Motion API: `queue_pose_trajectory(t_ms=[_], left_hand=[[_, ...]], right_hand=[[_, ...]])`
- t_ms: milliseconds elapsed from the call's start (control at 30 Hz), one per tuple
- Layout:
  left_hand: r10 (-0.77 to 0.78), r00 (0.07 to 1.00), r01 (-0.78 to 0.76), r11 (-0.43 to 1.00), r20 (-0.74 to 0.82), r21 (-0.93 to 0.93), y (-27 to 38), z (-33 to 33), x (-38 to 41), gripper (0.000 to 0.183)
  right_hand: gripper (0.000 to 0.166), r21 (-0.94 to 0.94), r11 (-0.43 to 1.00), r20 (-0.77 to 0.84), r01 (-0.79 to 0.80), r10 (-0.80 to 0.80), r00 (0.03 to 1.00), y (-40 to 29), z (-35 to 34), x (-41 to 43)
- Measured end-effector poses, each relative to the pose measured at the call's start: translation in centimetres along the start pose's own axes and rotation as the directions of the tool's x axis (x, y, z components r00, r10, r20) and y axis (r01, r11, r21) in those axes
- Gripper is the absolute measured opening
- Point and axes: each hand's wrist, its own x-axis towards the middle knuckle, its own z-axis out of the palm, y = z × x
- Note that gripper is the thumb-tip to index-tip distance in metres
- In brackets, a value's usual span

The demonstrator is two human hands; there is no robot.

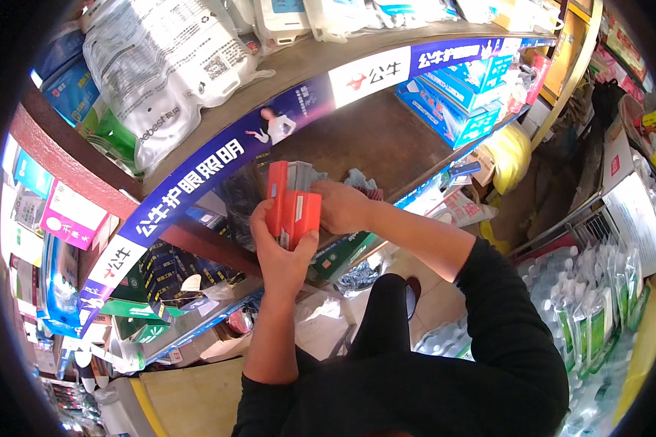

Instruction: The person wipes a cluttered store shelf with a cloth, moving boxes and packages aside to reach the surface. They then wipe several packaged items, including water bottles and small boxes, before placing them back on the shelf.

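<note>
My left hand (284, 257) grips a small stack of orange-red boxes (304, 210) from below, thumb on the near side. A grey box (299, 176) sits against their far side. Just right of the stack, my right hand (341, 207) is curled over a grey-blue cloth (361, 179), which shows at both sides of the fingers. A dark red striped part (373, 194) of fabric lies beside it. Both hands are over a brown shelf board (382, 131) behind a purple printed shelf strip (197, 185). My right fingertips are partly hidden by the boxes.
Blue cartons (459, 104) are stacked at the shelf's right end. Plastic-wrapped white goods (169, 71) fill the shelf above. A dark green box (344, 254) lies by my right forearm. Bagged bottles (585, 306) stand at right. A red-brown post (76, 158) crosses at left.
</note>
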Motion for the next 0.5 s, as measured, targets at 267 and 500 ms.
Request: queue_pose_trajectory(t_ms=[267, 500], left_hand=[[-0.021, 1.000, 0.021, 1.000, 0.013, 0.018, -1.3, -0.3, -0.4, 0.065], [-0.057, 0.997, 0.061, 0.996, 0.061, -0.070, -0.6, 0.7, -0.3, 0.068]], right_hand=[[0.052, 0.002, 0.944, 0.011, -0.331, 0.331, 0.944, 3.2, -3.4, -5.8], [0.049, -0.364, 0.662, -0.290, -0.655, 0.588, 0.755, 12.3, -7.2, -13.8]])
